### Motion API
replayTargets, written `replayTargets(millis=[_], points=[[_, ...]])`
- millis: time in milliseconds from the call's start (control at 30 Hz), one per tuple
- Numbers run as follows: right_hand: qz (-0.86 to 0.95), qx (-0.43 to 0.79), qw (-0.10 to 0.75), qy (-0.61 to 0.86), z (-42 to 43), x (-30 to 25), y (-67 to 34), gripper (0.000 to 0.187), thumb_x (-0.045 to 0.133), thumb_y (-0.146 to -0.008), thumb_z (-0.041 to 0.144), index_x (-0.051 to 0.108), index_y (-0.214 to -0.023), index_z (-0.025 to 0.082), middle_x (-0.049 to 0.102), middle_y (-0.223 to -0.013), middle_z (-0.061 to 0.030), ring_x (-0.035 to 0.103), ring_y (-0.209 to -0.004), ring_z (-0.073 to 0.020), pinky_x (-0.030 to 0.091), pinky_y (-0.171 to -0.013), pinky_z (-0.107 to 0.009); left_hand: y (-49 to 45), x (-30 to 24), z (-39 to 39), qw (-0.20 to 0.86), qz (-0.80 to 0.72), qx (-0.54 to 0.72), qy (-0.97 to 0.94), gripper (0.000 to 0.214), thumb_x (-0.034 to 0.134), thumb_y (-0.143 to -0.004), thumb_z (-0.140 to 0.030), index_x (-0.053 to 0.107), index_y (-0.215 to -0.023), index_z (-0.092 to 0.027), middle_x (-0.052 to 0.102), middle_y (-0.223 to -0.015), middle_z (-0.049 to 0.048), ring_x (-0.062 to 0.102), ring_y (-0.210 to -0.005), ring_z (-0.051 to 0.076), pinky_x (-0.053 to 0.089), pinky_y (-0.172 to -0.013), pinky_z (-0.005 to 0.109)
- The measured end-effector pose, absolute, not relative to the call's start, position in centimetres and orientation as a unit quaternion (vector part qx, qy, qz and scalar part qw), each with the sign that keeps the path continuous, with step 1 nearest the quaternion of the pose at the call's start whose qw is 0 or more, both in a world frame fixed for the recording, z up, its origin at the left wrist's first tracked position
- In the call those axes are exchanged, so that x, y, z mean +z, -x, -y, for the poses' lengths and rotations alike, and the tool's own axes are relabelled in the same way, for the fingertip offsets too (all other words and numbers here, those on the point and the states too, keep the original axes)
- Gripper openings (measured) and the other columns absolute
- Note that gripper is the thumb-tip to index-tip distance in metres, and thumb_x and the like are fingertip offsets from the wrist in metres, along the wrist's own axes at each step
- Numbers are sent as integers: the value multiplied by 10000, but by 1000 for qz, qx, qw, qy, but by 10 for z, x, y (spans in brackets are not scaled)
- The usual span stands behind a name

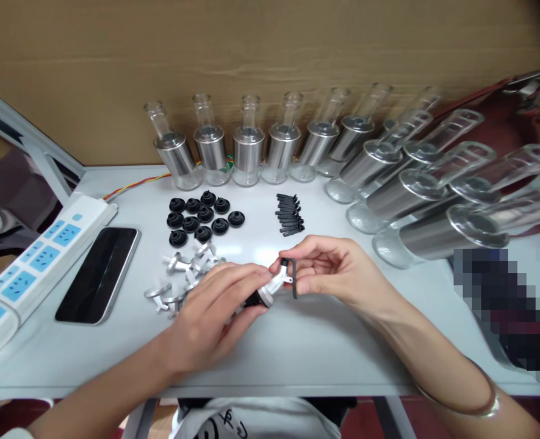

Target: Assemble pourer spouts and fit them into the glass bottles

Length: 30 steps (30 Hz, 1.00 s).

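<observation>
My left hand (221, 305) is closed round a silver pourer spout (274, 285) with a black ribbed stopper (253, 299) at its base. The spout tilts up to the right. With thumb and fingers, my right hand (329, 268) pinches a black lever cap (294, 279) at the spout's tip. Whether the cap is fastened to the spout I cannot tell. Several loose silver spouts (178, 263) lie beside and partly behind my left hand. Black rubber stoppers (205, 214) stand grouped beyond them, and a row of black lever caps (290, 214) lies past my right hand.
Several glass bottles with metal sleeves (248, 149) line the back and right of the white table (324, 360). On the left are a phone (98, 274) and a white power strip (45, 259). A cardboard wall (251, 55) stands behind; a blurred-out dark object is at right.
</observation>
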State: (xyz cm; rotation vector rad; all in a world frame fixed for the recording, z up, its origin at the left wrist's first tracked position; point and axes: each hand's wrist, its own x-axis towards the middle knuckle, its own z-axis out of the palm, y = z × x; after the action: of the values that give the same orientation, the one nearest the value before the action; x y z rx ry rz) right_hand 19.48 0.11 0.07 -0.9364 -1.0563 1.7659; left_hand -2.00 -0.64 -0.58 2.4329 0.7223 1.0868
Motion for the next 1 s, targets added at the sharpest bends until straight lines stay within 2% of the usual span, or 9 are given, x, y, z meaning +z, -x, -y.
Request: replayTargets(millis=[167,300,467,567,733,1000], points=[[426,681,464,375,1,-4,-188,236,852,-559,142,694,-731,179,742,-813,-28,710,-713,-142,607,-656,-236,20,-3,6,189,-255,388,-865,297,552,-907,-153,523,-1203,-140,667,-1048,130,633,-988,195,535,-870,326],[422,679,471,372,1,-4,-187,257,857,-575,186,700,-779,189,739,-772,-23,709,-699,-145,603,-646,-241,20,-1,3,183,-250,395,-865,328,559,-897,-127,518,-1222,-131,665,-1078,139,632,-1025,197,536,-889,320],[402,684,478,376,1,-2,-189,264,839,-625,260,682,-830,204,737,-826,-17,695,-609,-138,606,-601,-275,21,-3,3,166,-256,398,-865,372,543,-899,-112,502,-1266,-159,664,-1114,134,635,-1042,205,546,-879,337],[399,694,466,378,0,0,-191,276,838,-627,264,685,-844,191,731,-755,-13,689,-577,-138,597,-576,-264,21,-5,3,157,-248,397,-870,363,528,-907,-108,504,-1266,-153,660,-1125,134,633,-1044,198,538,-891,335],[400,709,440,377,0,3,-192,264,835,-632,245,690,-842,180,735,-739,-22,699,-608,-140,590,-617,-255,20,-5,4,162,-245,398,-869,359,539,-898,-87,505,-1253,-126,651,-1125,145,614,-1070,195,519,-916,325],[397,721,454,340,1,-2,-190,199,799,-679,169,699,-851,179,741,-748,-21,710,-628,-136,590,-613,-223,22,-6,5,163,-244,400,-869,318,553,-884,-78,534,-1199,-113,653,-1074,147,622,-1012,196,523,-882,330]])
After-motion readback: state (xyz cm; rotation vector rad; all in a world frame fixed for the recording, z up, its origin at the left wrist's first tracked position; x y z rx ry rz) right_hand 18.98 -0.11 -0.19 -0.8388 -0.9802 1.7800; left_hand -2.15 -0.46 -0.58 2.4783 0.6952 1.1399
